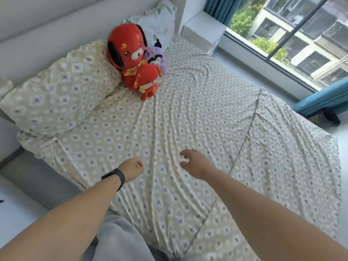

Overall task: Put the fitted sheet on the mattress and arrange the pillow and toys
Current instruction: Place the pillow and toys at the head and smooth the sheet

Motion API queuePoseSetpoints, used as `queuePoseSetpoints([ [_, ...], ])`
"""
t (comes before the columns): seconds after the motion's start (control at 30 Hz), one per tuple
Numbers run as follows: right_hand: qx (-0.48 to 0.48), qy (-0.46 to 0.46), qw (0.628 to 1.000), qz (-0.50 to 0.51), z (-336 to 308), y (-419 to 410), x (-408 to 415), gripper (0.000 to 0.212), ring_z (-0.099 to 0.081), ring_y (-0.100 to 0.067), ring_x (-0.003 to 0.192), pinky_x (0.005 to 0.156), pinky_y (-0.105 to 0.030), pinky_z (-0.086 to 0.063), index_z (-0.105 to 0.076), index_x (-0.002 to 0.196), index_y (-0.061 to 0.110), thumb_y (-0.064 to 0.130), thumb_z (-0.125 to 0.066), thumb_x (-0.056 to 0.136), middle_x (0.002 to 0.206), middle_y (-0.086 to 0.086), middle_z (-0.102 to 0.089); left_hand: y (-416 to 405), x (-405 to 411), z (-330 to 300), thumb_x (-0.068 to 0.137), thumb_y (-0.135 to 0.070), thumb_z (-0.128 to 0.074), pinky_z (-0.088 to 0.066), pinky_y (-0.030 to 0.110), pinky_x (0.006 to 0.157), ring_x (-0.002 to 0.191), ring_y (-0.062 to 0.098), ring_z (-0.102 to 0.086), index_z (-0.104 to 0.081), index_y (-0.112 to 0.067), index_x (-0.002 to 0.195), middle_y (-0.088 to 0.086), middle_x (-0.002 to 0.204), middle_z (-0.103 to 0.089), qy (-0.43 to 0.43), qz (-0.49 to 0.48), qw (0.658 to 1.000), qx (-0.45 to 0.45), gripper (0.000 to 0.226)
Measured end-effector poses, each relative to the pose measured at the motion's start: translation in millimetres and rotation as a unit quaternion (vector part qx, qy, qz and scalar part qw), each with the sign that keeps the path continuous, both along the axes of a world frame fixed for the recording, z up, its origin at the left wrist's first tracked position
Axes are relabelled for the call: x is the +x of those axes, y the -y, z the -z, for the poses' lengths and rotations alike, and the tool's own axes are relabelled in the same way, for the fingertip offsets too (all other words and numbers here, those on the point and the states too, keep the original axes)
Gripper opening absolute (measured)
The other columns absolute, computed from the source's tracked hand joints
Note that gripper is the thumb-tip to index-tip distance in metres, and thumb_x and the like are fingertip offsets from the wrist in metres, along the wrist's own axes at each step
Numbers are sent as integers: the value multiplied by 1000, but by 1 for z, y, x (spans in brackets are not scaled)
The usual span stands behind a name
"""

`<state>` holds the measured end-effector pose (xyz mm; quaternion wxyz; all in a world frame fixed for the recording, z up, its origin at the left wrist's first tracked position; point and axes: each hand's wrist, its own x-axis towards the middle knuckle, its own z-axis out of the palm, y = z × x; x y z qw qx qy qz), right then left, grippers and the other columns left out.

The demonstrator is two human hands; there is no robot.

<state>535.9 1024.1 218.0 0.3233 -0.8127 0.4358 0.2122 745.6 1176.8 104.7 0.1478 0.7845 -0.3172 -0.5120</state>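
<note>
The beige fitted sheet (188, 119) with a diamond pattern covers the mattress, wrinkled across the middle. A matching pillow (60, 91) lies at the head, left. A large red plush dog (125, 48), a small red plush dog (148, 81) and a purple plush toy (156, 57) sit together beside the pillow. My left hand (131, 169), with a black wristband, hovers over the sheet with curled fingers and holds nothing. My right hand (194, 162) hangs above the sheet, fingers loosely curled, empty.
A floral pillow (158, 21) leans in the far corner against the white headboard (47, 29). A white box (203, 31) stands by the window. Blue curtains (325, 98) hang on the right. A grey bed frame edge (37, 176) shows on the left.
</note>
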Motion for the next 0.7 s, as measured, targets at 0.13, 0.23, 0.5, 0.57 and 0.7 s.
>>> queuePoseSetpoints([
  [0.13, 52, -57, 996, -51, -18, -21, -99, 41, -56, -21, 122, 102, -34, -43, -51, 141, 25, 35, -52, 101, 138, -1, -57, -36, -110, -4, 97, -28, -56, -49, 26, 67, 86, 17, -60, -62, -19, 106, 1, 107, -61, -24, 10, 999, 29, 14],
  [0.23, 77, -91, 992, -50, -6, -27, -135, 39, -59, -20, 117, 102, -35, -47, -55, 137, 27, 36, -53, 99, 134, 0, -60, -48, -163, 4, 95, -28, -56, -51, 30, 77, 92, 18, -61, -61, -22, 109, -2, 109, -60, -24, 76, 996, 45, 16],
  [0.5, 80, -142, 983, -87, 127, -48, -138, 32, -67, -18, 97, 82, -32, -55, -60, 126, 31, 33, -53, 95, 124, 4, -59, -73, -242, 108, 89, -21, -49, -42, 29, 68, 86, 20, -57, -46, -29, 106, -2, 119, -58, 46, 121, 989, 68, 19],
  [0.57, 64, -164, 976, -130, 170, -55, -138, 32, -65, -21, 102, 79, -32, -52, -59, 127, 28, 32, -52, 96, 125, 3, -59, -83, -251, 144, 89, -18, -50, -45, 30, 71, 94, 19, -58, -48, -29, 121, -3, 125, -52, 81, 156, 981, 80, 34],
  [0.7, 37, -184, 957, -222, 245, -75, -143, 29, -61, -27, 109, 88, -39, -52, -60, 121, 20, 33, -54, 97, 119, -2, -62, -89, -254, 201, 87, -19, -58, -41, 33, 78, 111, 22, -51, -38, -30, 140, -1, 135, -41, 109, 229, 962, 104, 58],
])
